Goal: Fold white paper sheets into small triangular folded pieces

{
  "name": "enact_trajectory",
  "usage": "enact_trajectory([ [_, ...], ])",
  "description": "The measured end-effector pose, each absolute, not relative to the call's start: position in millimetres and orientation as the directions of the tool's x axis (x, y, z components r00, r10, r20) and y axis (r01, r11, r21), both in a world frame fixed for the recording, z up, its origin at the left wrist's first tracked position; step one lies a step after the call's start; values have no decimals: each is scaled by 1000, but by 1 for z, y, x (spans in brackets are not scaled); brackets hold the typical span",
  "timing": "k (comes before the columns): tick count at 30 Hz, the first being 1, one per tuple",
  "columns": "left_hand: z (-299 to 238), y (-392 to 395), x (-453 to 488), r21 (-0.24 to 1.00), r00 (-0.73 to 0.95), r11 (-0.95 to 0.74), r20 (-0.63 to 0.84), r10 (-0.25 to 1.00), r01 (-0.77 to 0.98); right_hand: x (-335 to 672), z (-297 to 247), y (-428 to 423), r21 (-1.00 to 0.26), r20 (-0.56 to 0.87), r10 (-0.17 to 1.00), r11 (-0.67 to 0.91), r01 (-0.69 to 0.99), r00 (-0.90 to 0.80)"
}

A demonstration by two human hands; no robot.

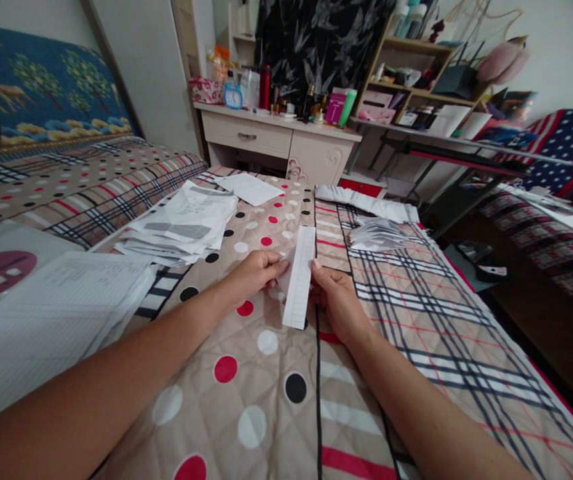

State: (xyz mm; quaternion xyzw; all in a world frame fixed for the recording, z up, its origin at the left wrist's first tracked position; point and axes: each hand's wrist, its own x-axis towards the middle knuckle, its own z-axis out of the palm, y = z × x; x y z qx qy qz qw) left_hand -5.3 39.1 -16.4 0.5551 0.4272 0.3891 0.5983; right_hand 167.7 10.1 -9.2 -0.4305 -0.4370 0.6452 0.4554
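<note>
Between my two hands, above the bed, is a folded sheet of paper [300, 280], a narrow white strip with faint ruled lines. My left hand [259, 272] pinches its left side, where a loose flap shows, with thumb and fingers. On the opposite edge, my right hand [335, 293] grips the strip, thumb on top and fingers behind it. To the left lies a stack of printed papers [181, 223]. A bundle of folded paper pieces [376, 233] lies to the right, and a long pleated row of folded paper [366, 202] sits behind it.
The bed is covered by a dotted and plaid quilt [251, 373]. Large lined sheets [56, 313] lie at the left, a single white sheet [250, 189] near the far edge. Beyond stand a drawer cabinet [246, 137] and shelves; a dark gap runs along the right side.
</note>
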Motion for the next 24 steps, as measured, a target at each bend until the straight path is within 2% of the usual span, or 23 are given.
enact_trajectory([
  [5,-13,39,-3,994,227,105,-95,969,-35,166,-10,10,-976,-100,972,-137,-167,-210],
  [9,-11,40,-4,995,164,98,-91,982,-32,171,-9,12,-1000,21,992,20,-11,-124],
  [11,-7,41,-8,999,51,-40,39,998,18,176,-7,14,-991,74,993,84,105,-95],
  [13,1,42,-12,940,-87,-287,307,948,185,180,-4,17,-976,76,986,105,192,-149],
  [14,6,41,-15,857,-95,-405,454,886,318,182,-2,18,-968,60,977,107,227,-203],
  [16,17,36,-16,604,87,-575,644,760,552,184,4,19,-948,33,949,129,290,-314],
  [18,26,30,-14,388,343,-669,635,692,633,185,10,20,-918,40,925,183,351,-378],
  [19,29,26,-12,327,433,-694,593,679,641,185,14,20,-902,52,920,210,378,-388],
  [21,32,19,-6,267,514,-705,526,678,657,185,19,19,-869,80,921,253,426,-382],
  [24,29,16,-1,256,493,-663,496,715,704,185,22,17,-822,137,929,301,483,-345],
])
